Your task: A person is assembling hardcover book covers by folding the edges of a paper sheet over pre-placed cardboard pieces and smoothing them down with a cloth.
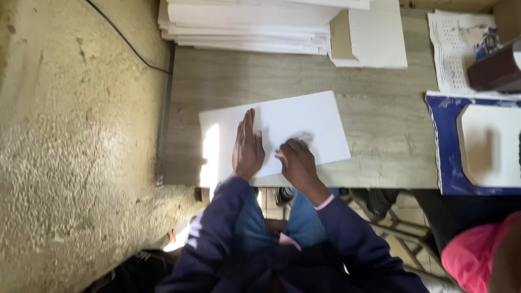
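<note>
Head view looks down on one white sheet [287,127] lying flat on the grey wooden table [380,108], and both your hands rest on its near half. Your left hand [247,147] lies open and flat, fingers straight and together, pressing the sheet. Your right hand [296,161], just beside it, is curled with the fingertips bent down onto the sheet; whether it grips anything you cannot tell, since the fingers are blurred. Both your sleeves are dark blue.

Beyond your hands, at the table's far edge, one stack of white sheets [244,24] lies flat, and touching its right end stands one white box [374,38] with a bare cardboard side. Well to the right of your right hand lies one blue-bordered flat package [448,157] with a white shaped insert [491,144] on it. Beyond that is one printed paper [453,51], white with fine dark print, and on it one dark brown block [496,70]. Left of your left hand, a black cable [127,43] runs across the rough wall. Another person's pink sleeve [477,255] shows at the lower right.
</note>
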